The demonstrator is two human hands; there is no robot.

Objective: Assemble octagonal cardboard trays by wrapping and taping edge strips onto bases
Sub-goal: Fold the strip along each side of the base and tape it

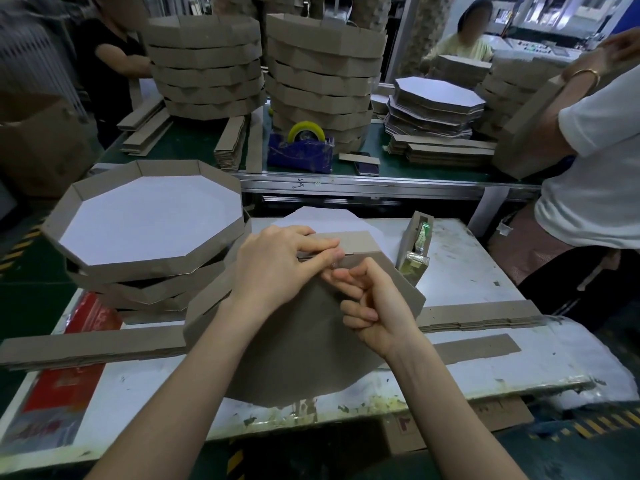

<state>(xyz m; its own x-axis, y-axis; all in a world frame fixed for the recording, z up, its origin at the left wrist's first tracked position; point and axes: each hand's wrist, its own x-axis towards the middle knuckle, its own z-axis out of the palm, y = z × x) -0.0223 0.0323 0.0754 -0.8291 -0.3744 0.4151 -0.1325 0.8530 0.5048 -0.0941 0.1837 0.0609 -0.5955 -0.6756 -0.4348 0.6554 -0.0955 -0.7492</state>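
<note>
An octagonal cardboard tray [298, 344] lies tilted on the white table with its brown underside towards me. A brown edge strip [356, 242] runs along its far rim. My left hand [273, 265] presses its fingers on the seam where the strip ends meet, with clear tape under the fingertips. My right hand [374, 306] rests on the tray's right side with its fingers curled; its fingertips touch the same seam. A white base sheet [322, 216] shows behind the tray.
Finished trays [145, 244] are stacked at my left. Loose edge strips [90, 344] lie left and a second pile of edge strips [485, 317] right. A tape dispenser [415, 247] stands right of the tray. A blue tape dispenser [301, 147], tall tray stacks and other people are beyond.
</note>
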